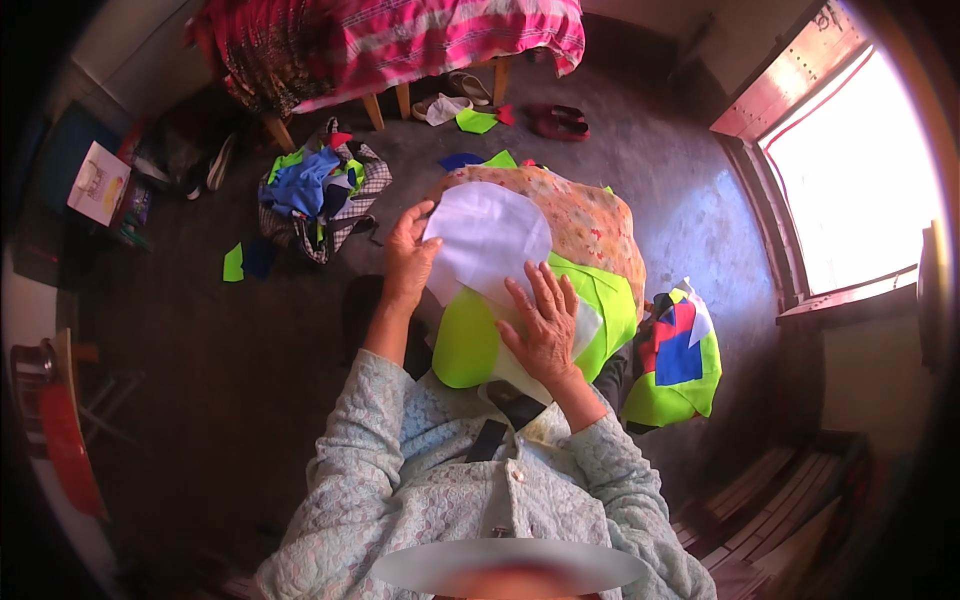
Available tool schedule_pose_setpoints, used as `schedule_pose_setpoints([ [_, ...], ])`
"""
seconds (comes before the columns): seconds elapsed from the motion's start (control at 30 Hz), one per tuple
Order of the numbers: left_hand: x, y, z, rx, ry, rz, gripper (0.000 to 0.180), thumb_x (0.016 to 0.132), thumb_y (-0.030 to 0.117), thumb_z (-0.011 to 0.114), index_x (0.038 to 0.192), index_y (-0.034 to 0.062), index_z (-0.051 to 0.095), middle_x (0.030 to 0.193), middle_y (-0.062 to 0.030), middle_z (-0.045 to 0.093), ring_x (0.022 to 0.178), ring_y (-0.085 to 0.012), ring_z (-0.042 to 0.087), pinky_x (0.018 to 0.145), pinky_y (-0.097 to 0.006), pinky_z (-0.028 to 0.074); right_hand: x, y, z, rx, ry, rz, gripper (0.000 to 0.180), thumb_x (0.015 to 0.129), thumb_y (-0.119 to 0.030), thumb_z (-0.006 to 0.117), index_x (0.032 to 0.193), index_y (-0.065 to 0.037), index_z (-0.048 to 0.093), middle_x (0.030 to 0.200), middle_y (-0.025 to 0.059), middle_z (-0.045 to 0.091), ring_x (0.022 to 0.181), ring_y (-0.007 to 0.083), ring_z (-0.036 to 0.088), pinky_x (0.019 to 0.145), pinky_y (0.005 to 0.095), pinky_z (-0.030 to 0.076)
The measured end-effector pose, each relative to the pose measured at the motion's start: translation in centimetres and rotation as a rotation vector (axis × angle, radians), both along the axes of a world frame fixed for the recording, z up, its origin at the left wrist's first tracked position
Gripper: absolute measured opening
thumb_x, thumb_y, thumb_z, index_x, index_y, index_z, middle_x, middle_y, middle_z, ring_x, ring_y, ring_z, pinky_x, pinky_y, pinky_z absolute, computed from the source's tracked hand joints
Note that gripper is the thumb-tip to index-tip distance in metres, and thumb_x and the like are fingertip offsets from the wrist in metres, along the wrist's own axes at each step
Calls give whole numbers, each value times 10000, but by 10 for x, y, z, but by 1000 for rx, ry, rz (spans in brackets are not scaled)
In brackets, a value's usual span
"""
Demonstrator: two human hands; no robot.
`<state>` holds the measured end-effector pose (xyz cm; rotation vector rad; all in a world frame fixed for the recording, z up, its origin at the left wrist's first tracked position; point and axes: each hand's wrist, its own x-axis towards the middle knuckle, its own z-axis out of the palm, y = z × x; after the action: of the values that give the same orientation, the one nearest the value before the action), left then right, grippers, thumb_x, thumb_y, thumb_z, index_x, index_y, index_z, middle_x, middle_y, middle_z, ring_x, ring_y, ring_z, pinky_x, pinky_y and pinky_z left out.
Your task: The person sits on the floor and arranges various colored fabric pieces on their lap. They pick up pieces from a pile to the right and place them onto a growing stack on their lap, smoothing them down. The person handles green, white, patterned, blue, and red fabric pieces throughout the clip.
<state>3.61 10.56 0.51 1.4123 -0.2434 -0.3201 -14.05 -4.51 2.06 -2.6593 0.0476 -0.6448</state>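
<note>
View from above of a seated person in a pale blue patterned cardigan, forearms entering from the lower centre of the frame. At centre, a rounded white cloth piece lies on top of a lime-green cloth piece, both resting over a floral orange fabric that drapes across the lap toward the upper right.

The left hand is at the left edge of the white cloth piece, fingers curled and thumb raised against the edge, pinching it; how much of the edge lies inside the grip cannot be told from this angle. The right hand lies flat, fingers spread and extended, pressing down on the lower right part of the white cloth piece where it overlaps the lime-green one; it grips nothing.

To the right of centre, beside the person's knee, sits a stack of cloth scraps in lime green, blue, red and white. In the upper left of centre, a heap of mixed clothes lies on the dark floor, with small green and blue offcuts near it. At the top of the frame stands a bed with a pink striped cover; a pair of red sandals lies on the floor to its right. A bright window fills the upper right. A white paper bag stands at the upper left.
</note>
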Motion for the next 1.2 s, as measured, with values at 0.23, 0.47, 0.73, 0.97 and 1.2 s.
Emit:
schedule_pose_setpoints([
  [0.23, 9, 8, -1, 45, 23, 70, 505, 790, -64, 584, 1282, -1, 492, 1165, -138, 620, 1031, -188, 596, 888, -291, 469, 4, 2, -12, -21, -59, 14, 453, 753, -258, 709, 1183, -144, 623, 1341, 98, 518, 1308, 276, 431, 1095, 503, 248],
  [0.47, -8, -36, 24, 640, -849, 114, 471, 745, 79, 715, 1184, 31, 553, 1246, -180, 545, 1163, -356, 502, 997, -455, 370, 2, -1, -9, 1, -65, -15, 406, 763, -263, 690, 1141, -126, 636, 1301, 93, 537, 1297, 269, 436, 1086, 510, 259],
  [0.73, -18, -85, -13, 1005, -1043, -132, 484, 919, 371, 513, 1356, 165, 481, 1434, -64, 432, 1365, -285, 332, 1090, -520, 230, -1, -3, -15, 69, -119, 4, 312, 782, -255, 655, 1055, -103, 642, 1249, 88, 538, 1262, 250, 446, 1096, 489, 267],
  [0.97, -17, -84, -13, 992, -1104, -143, 480, 936, 380, 493, 1371, 177, 470, 1433, -72, 438, 1353, -287, 355, 1089, -504, 238, -29, -25, -12, 393, -312, 132, 287, 768, -40, 657, 1050, -92, 656, 1190, 111, 602, 1129, 280, 569, 979, 425, 436],
  [1.2, -15, -83, -14, 956, -1119, -140, 472, 948, 379, 469, 1372, 173, 469, 1436, -80, 439, 1345, -295, 367, 1077, -497, 250, -106, -136, -62, 859, -478, -594, 210, 834, 13, 612, 1024, -48, 676, 962, 79, 690, 842, 157, 659, 723, 249, 512],
])
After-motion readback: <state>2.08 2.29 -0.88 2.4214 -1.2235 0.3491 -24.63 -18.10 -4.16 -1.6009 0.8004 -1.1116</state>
